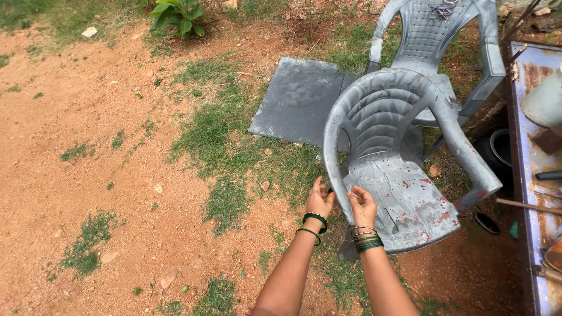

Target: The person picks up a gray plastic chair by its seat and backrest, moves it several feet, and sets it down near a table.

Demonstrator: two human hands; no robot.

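Chairs number two: the nearer grey plastic chair [392,175], its seat spotted with red paint, stands on the ground right in front of you, and a second grey chair [436,41] stands behind it, just touching or nearly touching its backrest. Your two hands reach toward the nearer one. Your left hand [319,202] sits at the left armrest post, fingers [317,186] stretched up and released, and whether they actually touch the plastic you cannot tell from this angle. Your right hand [363,206] hovers at the left edge of the seat, fingers [358,193] loosely curled and grasping nothing. You wear two green bangles [313,225] on the left wrist and a stack of several thin ones [366,239] on the right wrist; their exact count is too small to read. One dark flat stone slab [298,99] lies on the grass beyond the chairs' left side. One rusty blue metal surface [535,175] runs down the right edge of the view, carrying a few tools that are partly cut off. Red earth with grass patches lies all around, and one leafy green plant [175,14] grows at the top.
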